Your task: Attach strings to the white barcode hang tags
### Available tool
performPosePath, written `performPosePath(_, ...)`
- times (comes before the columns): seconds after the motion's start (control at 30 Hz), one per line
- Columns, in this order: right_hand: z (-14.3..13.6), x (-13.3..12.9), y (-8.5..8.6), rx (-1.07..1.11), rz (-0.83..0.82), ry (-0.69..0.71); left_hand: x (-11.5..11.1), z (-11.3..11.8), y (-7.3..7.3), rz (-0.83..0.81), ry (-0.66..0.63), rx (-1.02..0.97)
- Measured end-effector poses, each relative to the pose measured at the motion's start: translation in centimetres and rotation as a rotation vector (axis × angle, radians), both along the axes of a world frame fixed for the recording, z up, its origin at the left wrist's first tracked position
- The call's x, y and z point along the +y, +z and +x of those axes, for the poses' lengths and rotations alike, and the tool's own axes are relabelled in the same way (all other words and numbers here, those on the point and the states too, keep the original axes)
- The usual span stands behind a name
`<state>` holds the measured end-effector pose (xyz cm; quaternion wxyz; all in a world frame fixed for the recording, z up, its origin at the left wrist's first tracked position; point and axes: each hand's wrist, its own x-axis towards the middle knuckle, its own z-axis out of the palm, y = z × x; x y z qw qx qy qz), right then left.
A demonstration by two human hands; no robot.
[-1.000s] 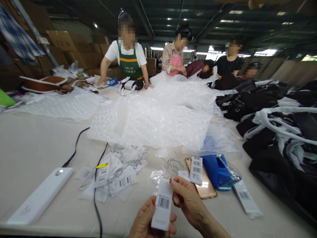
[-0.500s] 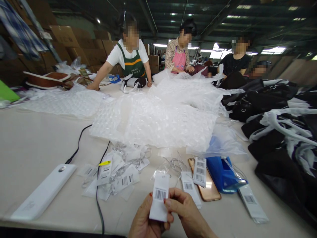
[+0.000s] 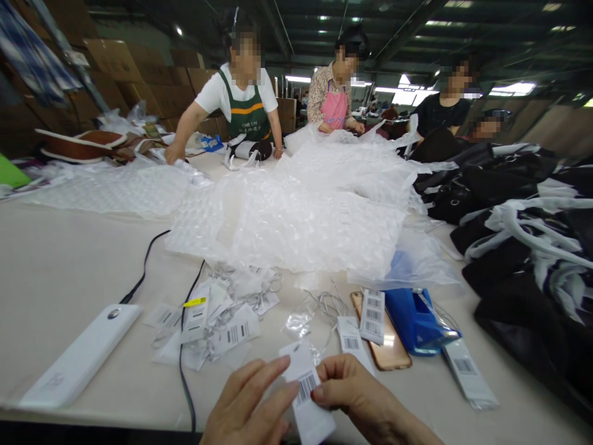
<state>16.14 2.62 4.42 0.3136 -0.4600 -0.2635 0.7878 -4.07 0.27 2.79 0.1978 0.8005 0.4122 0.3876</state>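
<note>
A white hang tag (image 3: 311,415) with a printed barcode tilts toward me at the bottom middle. My right hand (image 3: 354,392) pinches its right edge between thumb and fingers. Along the tag's left side, the fingers of my left hand (image 3: 252,402) are stretched out and spread, with fingertips at its surface; the left thumb is hidden. Just beyond lies a crumpled clear plastic wrapper (image 3: 299,322). To the left is a loose pile of barcode tags (image 3: 231,330) with strings. Another stack of tags (image 3: 354,346) lies right of my hands.
A gold phone (image 3: 391,349) lies partly under a barcode strip (image 3: 372,318), beside a blue tape dispenser (image 3: 414,324). A white power bank (image 3: 83,355) and black cable (image 3: 185,377) are left. Bubble wrap (image 3: 287,222) covers the middle; black bags (image 3: 500,247) pile up right. Several co-workers stand opposite.
My left hand has loosened its hold and moved left, its fingers spreading. The tag has tilted and come lower, staying in my right hand. A co-worker's arm at the left has shifted slightly.
</note>
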Motion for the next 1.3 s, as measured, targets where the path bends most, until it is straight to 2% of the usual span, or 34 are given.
performPosePath(0.07,-0.1,0.1,0.3,-0.035,0.013,0.079,0.4,-0.3,-0.7,0.128,-0.201,0.098)
performPosePath(0.1,-0.1,0.2,0.4,-0.056,0.017,0.110,0.6,-0.2,-1.1,0.096,-0.298,0.092)
performPosePath(0.17,-0.2,0.3,0.6,-0.080,0.009,0.150,0.7,0.2,-2.0,-0.102,-0.447,0.034)
performPosePath(0.23,-0.3,0.3,0.7,-0.064,-0.022,0.167,0.7,0.7,-2.5,-0.316,-0.487,-0.040)
performPosePath(0.33,-0.3,0.2,0.4,-0.009,-0.081,0.190,0.6,1.1,-2.6,-0.448,-0.449,-0.141)
performPosePath(0.5,-0.6,-0.1,-0.3,0.033,-0.123,0.232,0.7,1.4,-1.6,-0.374,-0.418,-0.100)
performPosePath(0.63,-0.8,-0.1,-0.1,0.011,-0.066,0.278,0.4,1.7,-1.4,-0.347,-0.378,-0.020)
performPosePath(0.8,-1.3,0.1,0.2,-0.067,-0.032,0.254,0.2,1.8,-2.0,-0.049,-0.335,0.114)
performPosePath(0.97,-1.6,0.2,0.0,-0.015,-0.091,0.218,0.5,1.6,-1.1,0.382,-0.236,0.274)
performPosePath(1.07,-1.2,0.4,-0.4,0.021,-0.111,0.200,0.1,1.2,-0.5,0.450,-0.093,0.214)
performPosePath(1.13,-0.6,0.5,-1.1,-0.034,-0.023,0.143,-0.3,0.4,-0.1,0.389,0.007,0.205)
performPosePath(1.23,0.6,0.2,-2.6,-0.319,0.212,-0.019,-0.5,-1.8,0.6,0.322,0.086,0.263)
performPosePath(1.3,1.3,-0.3,-3.7,-0.488,0.299,-0.057,-0.2,-3.6,1.3,0.331,0.136,0.295)
